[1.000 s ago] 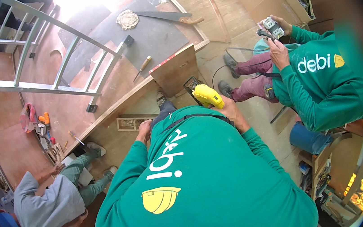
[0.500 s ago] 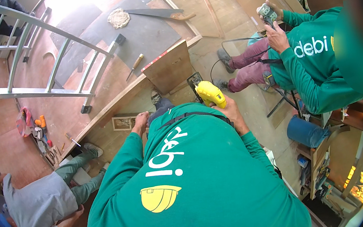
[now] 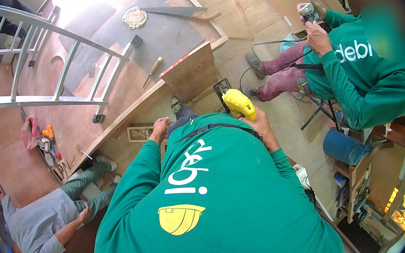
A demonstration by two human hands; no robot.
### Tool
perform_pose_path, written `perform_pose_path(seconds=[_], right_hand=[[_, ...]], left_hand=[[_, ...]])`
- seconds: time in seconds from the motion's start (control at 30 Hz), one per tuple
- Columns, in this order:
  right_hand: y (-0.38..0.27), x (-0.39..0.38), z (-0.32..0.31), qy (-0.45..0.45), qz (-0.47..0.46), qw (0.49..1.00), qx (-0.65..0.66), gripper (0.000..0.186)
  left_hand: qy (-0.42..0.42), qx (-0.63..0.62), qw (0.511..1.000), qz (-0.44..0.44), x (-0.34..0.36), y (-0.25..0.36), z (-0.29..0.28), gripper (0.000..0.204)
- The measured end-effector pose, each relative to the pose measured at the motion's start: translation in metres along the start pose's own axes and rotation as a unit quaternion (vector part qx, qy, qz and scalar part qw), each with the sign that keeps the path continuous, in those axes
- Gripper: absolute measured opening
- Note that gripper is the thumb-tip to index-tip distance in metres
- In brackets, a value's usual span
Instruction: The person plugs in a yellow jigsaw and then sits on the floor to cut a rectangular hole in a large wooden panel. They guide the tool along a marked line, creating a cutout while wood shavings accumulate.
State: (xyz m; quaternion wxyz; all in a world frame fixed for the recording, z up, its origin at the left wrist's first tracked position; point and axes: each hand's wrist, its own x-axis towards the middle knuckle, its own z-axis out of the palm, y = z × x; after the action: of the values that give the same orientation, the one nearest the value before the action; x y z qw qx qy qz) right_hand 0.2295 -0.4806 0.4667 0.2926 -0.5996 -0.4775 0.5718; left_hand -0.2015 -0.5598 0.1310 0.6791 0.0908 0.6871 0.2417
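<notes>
My right hand [image 3: 263,126] grips a yellow jigsaw [image 3: 238,104] from behind, to the right of my waist. Its dark metal base plate [image 3: 221,90] faces away from me, close to an upright brown wooden panel [image 3: 190,72]. The blade is hidden. My left hand [image 3: 160,130] hangs by my left thigh with its fingers curled, and nothing shows in it. Close to that hand, on its left, lies a small open wooden box frame [image 3: 140,133].
A raised wooden platform [image 3: 125,116] holds an aluminium ladder [image 3: 32,99], a handsaw [image 3: 173,12] and a wooden-handled chisel [image 3: 153,71]. A co-worker in green [image 3: 356,64] holds a corded tool [image 3: 308,12] at right. Another person in grey [image 3: 42,219] sits at left. A blue bucket [image 3: 344,146] stands right.
My left hand has lifted slightly. The jigsaw stays in my right hand, hardly moved. The person in grey has brought a hand onto a leg, and the green-clad co-worker has shifted a little.
</notes>
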Motion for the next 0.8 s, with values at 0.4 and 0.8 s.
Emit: perform_pose_path(seconds=[0.4, 0.8], right_hand=[[0.004, 0.003, -0.008, -0.029, 0.006, 0.999, -0.023, 0.041], [0.006, 0.024, -0.005, -0.087, -0.047, 0.993, -0.060, 0.045]], left_hand=[[-0.184, 0.074, 0.945, 0.261, -0.230, 0.183, 0.066, 0.034], [-0.516, -0.239, 0.524, 0.634, -0.563, 0.314, 0.161, 0.036]])
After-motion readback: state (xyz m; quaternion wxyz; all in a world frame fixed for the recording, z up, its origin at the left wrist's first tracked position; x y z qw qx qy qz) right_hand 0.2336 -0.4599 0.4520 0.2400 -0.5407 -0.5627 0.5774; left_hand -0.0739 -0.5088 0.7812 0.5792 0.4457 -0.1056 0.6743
